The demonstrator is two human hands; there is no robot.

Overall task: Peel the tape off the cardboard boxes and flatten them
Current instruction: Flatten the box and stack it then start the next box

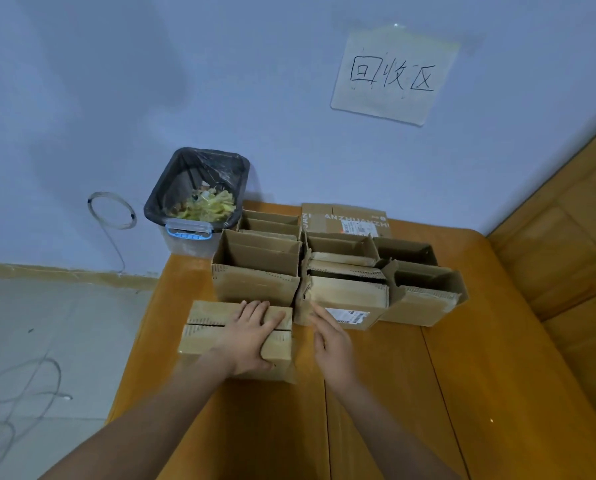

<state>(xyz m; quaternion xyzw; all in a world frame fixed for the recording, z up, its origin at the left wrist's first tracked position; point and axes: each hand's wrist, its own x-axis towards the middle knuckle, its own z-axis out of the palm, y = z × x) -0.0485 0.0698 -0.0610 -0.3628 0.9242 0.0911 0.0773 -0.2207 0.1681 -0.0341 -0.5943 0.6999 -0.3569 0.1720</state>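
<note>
Right now your left hand (255, 336) lies flat atop the closed box (236, 337), its long axis crosswise, while your right hand (331, 344) hovers open and empty just beside its end.

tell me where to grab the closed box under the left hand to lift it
Take the closed box by its two short ends, one hand from each side. The left hand lies flat on top; the box is long and low, and its top flaps meet at a slit.
</note>
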